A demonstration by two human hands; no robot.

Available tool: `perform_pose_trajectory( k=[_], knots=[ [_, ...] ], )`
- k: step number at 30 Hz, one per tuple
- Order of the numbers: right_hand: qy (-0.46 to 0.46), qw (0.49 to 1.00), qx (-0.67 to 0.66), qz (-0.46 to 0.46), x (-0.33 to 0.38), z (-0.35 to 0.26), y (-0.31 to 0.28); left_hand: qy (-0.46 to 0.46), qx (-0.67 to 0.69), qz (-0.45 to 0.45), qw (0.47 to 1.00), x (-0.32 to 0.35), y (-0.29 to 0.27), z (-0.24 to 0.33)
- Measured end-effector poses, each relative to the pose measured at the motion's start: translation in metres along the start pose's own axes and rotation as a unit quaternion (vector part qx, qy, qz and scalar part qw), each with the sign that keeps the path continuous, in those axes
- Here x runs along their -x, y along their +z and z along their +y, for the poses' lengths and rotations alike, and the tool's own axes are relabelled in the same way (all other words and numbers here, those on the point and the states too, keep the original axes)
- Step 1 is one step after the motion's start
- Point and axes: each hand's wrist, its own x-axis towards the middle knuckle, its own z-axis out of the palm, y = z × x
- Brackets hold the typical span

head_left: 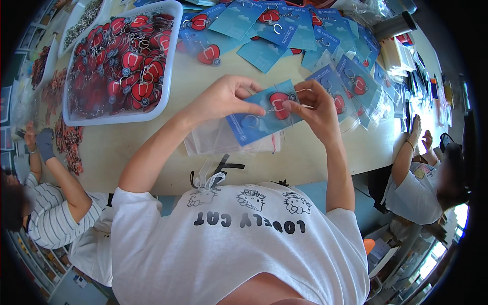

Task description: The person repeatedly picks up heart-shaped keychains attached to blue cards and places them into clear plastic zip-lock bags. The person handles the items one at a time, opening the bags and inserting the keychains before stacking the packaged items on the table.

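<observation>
Over the table's front part, both hands hold a blue-green backing card (252,129) at a tilt. A red heart-shaped keychain (279,104) lies against the card's face. My right hand (321,108) pinches the card's right side, its thumb pressing on the heart. My left hand (226,97) is closed at the card's left part, thumb on the face near the keychain's metal ring and other fingers behind. Whether it grips the ring or only the card is hard to make out. Below the card, clear plastic bags (203,140) lie on the table.
A white plastic bin (174,61) heaped with red heart keychains (133,61) stands at left. Carded keychains (284,25) spread across the back, with bagged ones (358,96) at right. A grey cylinder (394,25) lies at back right. Co-workers sit on both sides.
</observation>
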Motion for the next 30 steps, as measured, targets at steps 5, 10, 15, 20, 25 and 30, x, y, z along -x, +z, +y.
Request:
perform_pose_trajectory(
  k=[5,10,15,20,25,30],
  knots=[
    [-0.003,0.997,-0.013,0.071,0.011,0.003,0.001,0.01,0.056,0.013,0.998,-0.004,0.011,-0.01],
    [-0.072,0.995,0.063,-0.021,0.026,0.0,0.0,0.046,0.065,0.015,0.997,-0.007,0.021,-0.01],
    [-0.071,0.994,0.031,-0.078,0.034,-0.006,-0.01,0.05,-0.048,-0.003,0.998,-0.014,0.026,0.004],
    [-0.052,0.993,-0.104,0.035,0.045,-0.003,-0.006,0.116,-0.117,0.06,0.984,-0.018,0.036,0.015],
    [-0.079,0.95,-0.096,0.288,0.039,0.039,-0.09,0.338,-0.304,0.268,0.85,-0.028,0.006,0.02],
    [-0.027,0.878,0.269,0.394,0.03,0.071,-0.176,0.149,-0.484,0.199,0.839,-0.017,-0.017,-0.014]
  ],
)
